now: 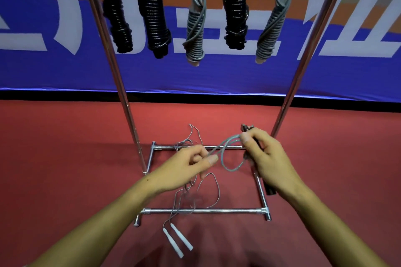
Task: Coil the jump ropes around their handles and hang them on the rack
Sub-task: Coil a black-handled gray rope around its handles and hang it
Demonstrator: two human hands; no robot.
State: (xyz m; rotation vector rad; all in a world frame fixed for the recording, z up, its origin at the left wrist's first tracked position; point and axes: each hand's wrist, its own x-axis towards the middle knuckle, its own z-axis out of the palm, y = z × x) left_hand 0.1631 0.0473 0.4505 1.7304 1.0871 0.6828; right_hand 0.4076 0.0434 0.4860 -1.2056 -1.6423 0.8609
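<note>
Five coiled ropes (195, 26) already hang on the rack (303, 71), and the coiling step is just starting: the right hand (264, 158) grips dark handles (269, 188) while the left hand (191, 165) pinches the grey cord (230, 138), which next needs wrapping tightly round them.

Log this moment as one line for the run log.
right hand: grips dark handles | left hand: pinches grey rope | rack: five coiled ropes hung | floor: white-handled rope loose
</note>
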